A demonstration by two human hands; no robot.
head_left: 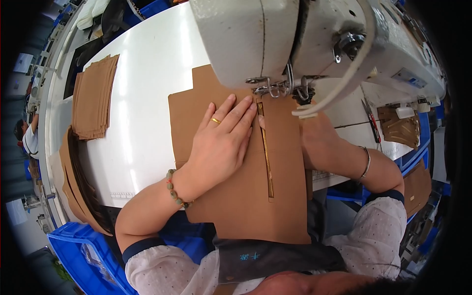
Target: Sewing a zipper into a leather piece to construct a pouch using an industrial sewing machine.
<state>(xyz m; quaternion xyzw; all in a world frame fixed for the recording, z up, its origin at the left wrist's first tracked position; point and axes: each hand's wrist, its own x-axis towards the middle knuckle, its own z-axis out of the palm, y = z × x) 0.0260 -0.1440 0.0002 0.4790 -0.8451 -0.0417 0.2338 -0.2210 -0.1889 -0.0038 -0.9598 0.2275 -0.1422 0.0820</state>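
A brown panel (pixel 236 196), looking like leather, lies partly on the white table and hangs over its front edge towards me. A gold-toothed zipper (pixel 267 152) shows in a long narrow slot in it. My left hand (pixel 223 135) lies flat on the panel left of the slot, fingers stretched towards the presser foot (pixel 303 93) of a white sewing machine (pixel 236 39). My right hand (pixel 317 135) reaches in under the panel's right side; its fingers are mostly hidden, though a skin-coloured patch shows through the slot.
A stack of brown pieces (pixel 93 98) lies at the left, with more curved brown panels (pixel 73 182) at the table's left edge. Small scissors (pixel 372 123) and brown pieces (pixel 398 128) lie right. A blue crate (pixel 88 255) stands lower left. A pale hose (pixel 344 93) loops beside the needle.
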